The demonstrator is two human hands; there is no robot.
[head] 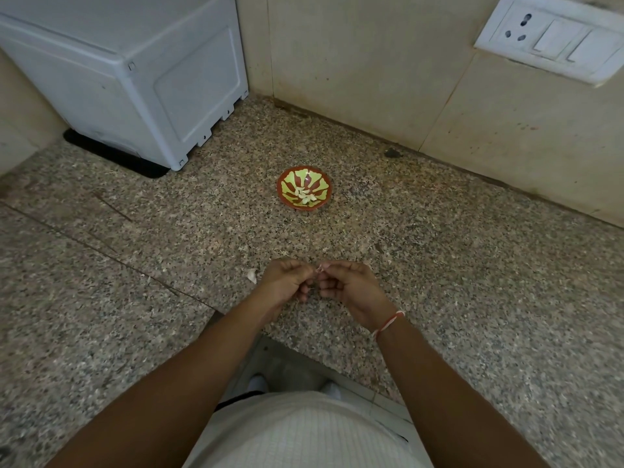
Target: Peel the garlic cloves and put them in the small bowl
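Observation:
A small red bowl (304,190) with a green and red pattern sits on the speckled granite counter (439,265). Several peeled garlic cloves (305,196) lie inside it. Nearer to me, my left hand (283,284) and my right hand (347,288) meet fingertip to fingertip above the counter. Together they pinch a small garlic clove (320,267), mostly hidden by the fingers. One more unpeeled clove (252,275) lies on the counter just left of my left hand.
A white plastic appliance (135,72) on a black mat stands at the back left. A beige tiled wall (388,62) rises behind the bowl, with a switch and socket plate (553,38) at the top right. The counter's front edge runs below my forearms.

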